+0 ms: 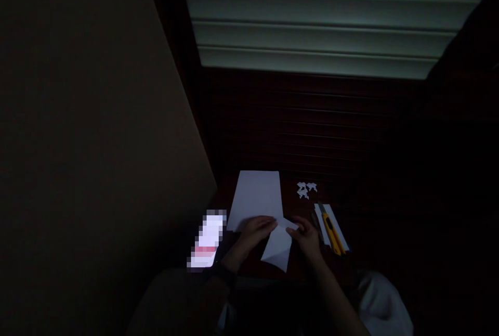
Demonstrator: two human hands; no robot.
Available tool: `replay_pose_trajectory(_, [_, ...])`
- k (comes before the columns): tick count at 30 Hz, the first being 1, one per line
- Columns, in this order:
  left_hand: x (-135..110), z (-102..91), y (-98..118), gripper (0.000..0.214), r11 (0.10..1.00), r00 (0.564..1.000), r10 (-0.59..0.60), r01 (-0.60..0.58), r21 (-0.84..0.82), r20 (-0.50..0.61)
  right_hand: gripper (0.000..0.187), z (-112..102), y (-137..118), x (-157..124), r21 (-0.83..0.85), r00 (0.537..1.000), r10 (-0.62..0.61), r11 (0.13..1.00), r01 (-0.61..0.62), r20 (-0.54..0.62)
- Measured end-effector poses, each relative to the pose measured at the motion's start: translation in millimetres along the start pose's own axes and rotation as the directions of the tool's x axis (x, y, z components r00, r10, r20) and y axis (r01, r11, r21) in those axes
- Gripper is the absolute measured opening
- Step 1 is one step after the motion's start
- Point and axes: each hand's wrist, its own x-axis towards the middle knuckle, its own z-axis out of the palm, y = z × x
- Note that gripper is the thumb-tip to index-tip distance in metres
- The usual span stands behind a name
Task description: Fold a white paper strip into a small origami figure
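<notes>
A strip of white paper (279,247) is held between my two hands over the dark table, its upper end partly folded and its lower end angled toward me. My left hand (255,230) pinches its upper left edge. On the other side, my right hand (306,237) grips the upper right corner between thumb and fingers. Behind my left hand lies a larger stack or sheet of white paper (258,195). Small folded paper pieces (303,190) sit at the back right.
Right of my hand, a yellow utility knife (332,232) rests on white paper slips (341,229). A lit phone screen, blurred out (208,240), is at the left. A wall (97,117) rises on the left, and a slatted shutter (312,39) stands behind the table.
</notes>
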Motion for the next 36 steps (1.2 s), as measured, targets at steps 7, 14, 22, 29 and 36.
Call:
replay_pose_trajectory(7, [30,13.0,-33,0.029,0.996,0.998,-0.006,0.012,0.088,-0.068,0.058,4,-1,-1,-0.067,0.998,0.028,0.997,-0.024,0.063])
replay_pose_trajectory(14, [28,19.7,-48,0.039,0.994,0.993,0.007,-0.02,-0.106,-0.118,0.05,-1,7,3,-0.191,0.966,0.141,0.976,-0.1,0.215])
replay_pose_trajectory(22, [25,-2.4,-40,0.037,0.997,0.999,-0.047,0.045,-0.067,-0.026,0.035,-6,1,6,-0.291,0.937,0.231,0.945,-0.151,0.263])
replay_pose_trajectory(29, [15,-12.1,-37,0.038,0.993,0.997,-0.041,0.048,-0.107,0.07,0.035,-12,-9,9,-0.292,0.879,0.375,0.911,-0.291,0.295])
replay_pose_trajectory(36, [13,-15.6,-34,0.041,0.982,0.989,-0.101,0.117,-0.15,0.111,0.032,-15,-9,10,-0.283,0.885,0.374,0.912,-0.296,0.277])
